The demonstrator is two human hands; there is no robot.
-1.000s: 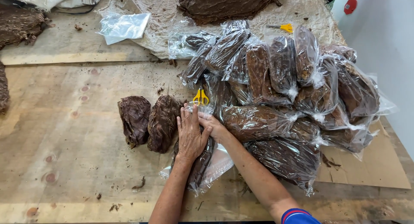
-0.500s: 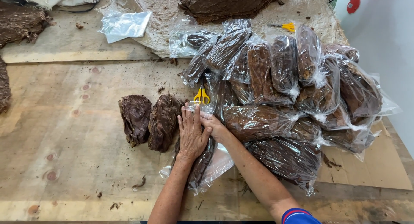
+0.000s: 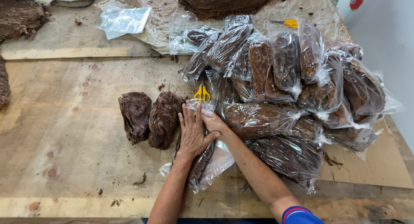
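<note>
Nothing has moved: left hand (image 3: 192, 131) lies flat, fingers spread, on a clear bag of brown leaves (image 3: 202, 163) at lower centre; right hand (image 3: 212, 119) touches it, grip unclear.

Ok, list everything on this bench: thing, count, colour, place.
bagged leaf bundle under the hands: one, dark brown in clear plastic, front centre
loose leaf bundles: two, dark brown, left of the hands
pile of bagged bundles: many, exact count unclear, brown in clear plastic, right
yellow-handled scissors: one, just beyond the fingertips
second yellow-handled scissors: one, far right, behind the pile
empty clear bag: one, far left
loose leaf heaps: dark brown, far edge and left edge
wooden bench: one, pale
left hand: flat on the bagged bundle
right hand: beside it, on the same bag
</note>
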